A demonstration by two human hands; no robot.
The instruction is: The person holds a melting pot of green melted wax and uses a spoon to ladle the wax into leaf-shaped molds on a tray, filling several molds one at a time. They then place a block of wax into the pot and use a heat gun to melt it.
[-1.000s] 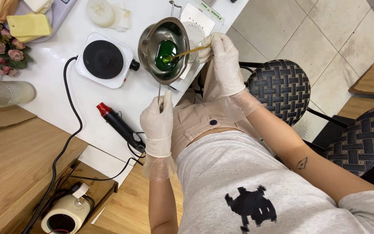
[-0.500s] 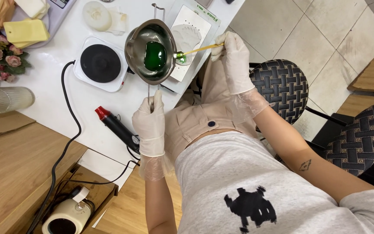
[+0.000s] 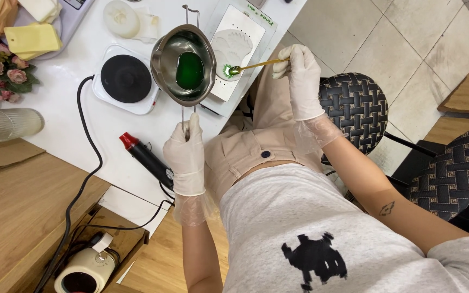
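One head-worn camera looks steeply down from above the person's torso, at close range. The white table [image 3: 82,125] fills the upper left, tiled floor [image 3: 386,38] the upper right. No second view exists.

- The gloved left hand [image 3: 187,153] grips the wire handle of a steel melting pot [image 3: 184,64] holding green liquid.
- The gloved right hand [image 3: 303,76] holds a gold spoon [image 3: 248,67], its green-tipped bowl over what looks like a white mould [image 3: 233,46].
- A small hotplate [image 3: 125,79] sits just beside the pot.
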